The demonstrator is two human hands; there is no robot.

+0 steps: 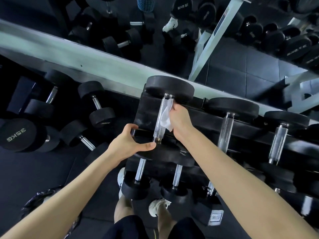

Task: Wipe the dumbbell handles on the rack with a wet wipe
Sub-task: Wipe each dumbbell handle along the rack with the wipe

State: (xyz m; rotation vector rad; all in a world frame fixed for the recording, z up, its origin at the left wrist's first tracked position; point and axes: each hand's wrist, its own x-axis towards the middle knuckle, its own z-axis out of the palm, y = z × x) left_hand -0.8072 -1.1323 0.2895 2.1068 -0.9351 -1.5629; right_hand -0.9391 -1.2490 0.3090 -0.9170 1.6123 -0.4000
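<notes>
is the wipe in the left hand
No, the right hand holds the wet wipe against the dumbbell handle, while the left hand grips the near head.

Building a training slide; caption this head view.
Right hand holds a wet wipe against a dumbbell handle; left hand grips its near head.

Crumpled black bag (44, 198) on rubber floor (34, 169)

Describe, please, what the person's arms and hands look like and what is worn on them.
The left hand and right hand are bare: no gloves, rings or watch can be seen. Neither arm shows a sleeve or band as far as the frame reaches.
</notes>
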